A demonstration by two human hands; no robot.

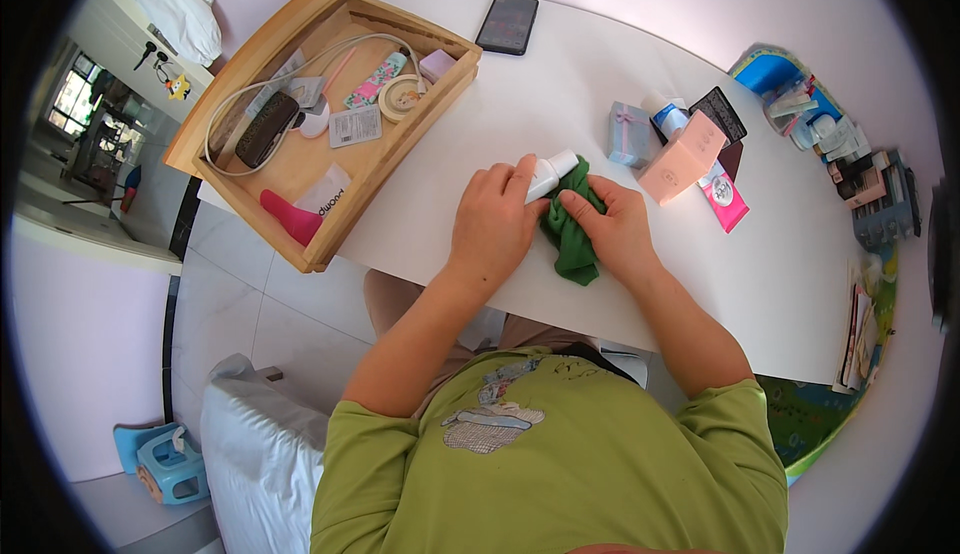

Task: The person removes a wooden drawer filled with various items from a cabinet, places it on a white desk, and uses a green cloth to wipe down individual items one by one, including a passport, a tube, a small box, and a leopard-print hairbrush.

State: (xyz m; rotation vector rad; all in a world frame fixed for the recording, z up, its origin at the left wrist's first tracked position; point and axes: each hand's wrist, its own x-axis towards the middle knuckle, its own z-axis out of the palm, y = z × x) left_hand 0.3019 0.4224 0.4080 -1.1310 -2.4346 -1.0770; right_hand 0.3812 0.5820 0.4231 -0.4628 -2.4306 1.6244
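Observation:
My left hand (pixel 495 216) grips a white capped bottle (pixel 550 174), tilted with its cap towards the upper right. Against the cap end lies a bunched green cloth (pixel 571 242), held by my right hand (pixel 619 231) with the thumb on top. The hands are close together over the white table (pixel 427 201). Beyond them to the right are a light blue gift box with a ribbon (pixel 628 133), a pink cardboard box (pixel 684 158), a blue and white tube (pixel 666 115) and a pink and white tube (pixel 724 197).
A wooden drawer (pixel 397 167) rests at the table's left with a cable, a dark case (pixel 267 128), packets and a pink item (pixel 291 216) inside. A smartphone (pixel 508 24) lies at the back edge. Cosmetics and organizers (pixel 885 212) line the right side; papers (pixel 857 336) stand at the right edge.

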